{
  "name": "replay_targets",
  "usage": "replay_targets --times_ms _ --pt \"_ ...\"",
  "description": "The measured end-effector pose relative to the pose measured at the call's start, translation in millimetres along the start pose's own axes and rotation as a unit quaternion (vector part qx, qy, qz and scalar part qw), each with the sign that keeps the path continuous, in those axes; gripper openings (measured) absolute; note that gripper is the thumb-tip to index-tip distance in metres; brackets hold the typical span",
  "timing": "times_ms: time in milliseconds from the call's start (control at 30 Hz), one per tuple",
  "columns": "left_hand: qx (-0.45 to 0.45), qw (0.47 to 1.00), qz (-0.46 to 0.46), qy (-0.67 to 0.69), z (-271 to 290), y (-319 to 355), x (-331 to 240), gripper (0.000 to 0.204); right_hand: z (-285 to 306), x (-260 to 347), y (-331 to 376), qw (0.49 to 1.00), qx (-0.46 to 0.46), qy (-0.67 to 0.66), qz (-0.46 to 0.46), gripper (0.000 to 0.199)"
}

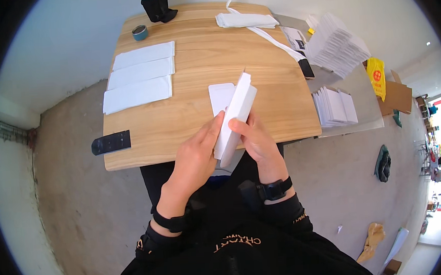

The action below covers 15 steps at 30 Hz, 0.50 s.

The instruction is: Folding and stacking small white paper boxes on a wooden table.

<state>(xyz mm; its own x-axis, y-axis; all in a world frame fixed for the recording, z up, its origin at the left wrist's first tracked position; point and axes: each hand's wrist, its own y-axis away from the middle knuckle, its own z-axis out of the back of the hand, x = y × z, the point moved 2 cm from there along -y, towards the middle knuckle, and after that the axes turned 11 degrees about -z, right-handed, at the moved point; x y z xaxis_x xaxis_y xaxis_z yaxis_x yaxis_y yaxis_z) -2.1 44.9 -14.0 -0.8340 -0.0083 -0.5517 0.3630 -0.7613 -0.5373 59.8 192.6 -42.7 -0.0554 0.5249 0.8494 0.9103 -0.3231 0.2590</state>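
Above the table's near edge I hold a long, narrow white cardboard box (236, 111), tilted with its far end to the right. My left hand (197, 152) is closed on its left side, near the lower end. My right hand (259, 140) grips it from the right, the thumb laid on the upper face and the other fingers mostly hidden behind. A white rounded flap (221, 95) shows just left of the box; whether it is joined to the box I cannot tell.
Three flat white packets (136, 94) overlap on the wooden table (193, 42)'s left. Behind them are a teal cup (140, 32) and a black-sleeved bottle (158, 8). A dark strip (112, 143) overhangs the left edge. To the right lie a phone (305, 67) and stacked white cartons (338, 47).
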Motion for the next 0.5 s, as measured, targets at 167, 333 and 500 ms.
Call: replay_targets --times_ms 167,333,500 --pt "0.056 0.971 0.109 0.206 -4.4 15.8 19.1 0.054 3.6 -2.2 0.3 0.995 -0.063 0.077 -0.004 0.081" --pt "-0.021 0.953 0.188 0.238 -7.7 9.4 21.1 0.041 -2.5 -14.1 -4.9 0.989 -0.069 0.129 0.007 0.086" --pt "-0.056 0.929 0.223 0.289 -8.6 13.3 26.1 0.030 -5.5 -24.7 -8.1 0.977 -0.103 0.173 0.077 0.079"
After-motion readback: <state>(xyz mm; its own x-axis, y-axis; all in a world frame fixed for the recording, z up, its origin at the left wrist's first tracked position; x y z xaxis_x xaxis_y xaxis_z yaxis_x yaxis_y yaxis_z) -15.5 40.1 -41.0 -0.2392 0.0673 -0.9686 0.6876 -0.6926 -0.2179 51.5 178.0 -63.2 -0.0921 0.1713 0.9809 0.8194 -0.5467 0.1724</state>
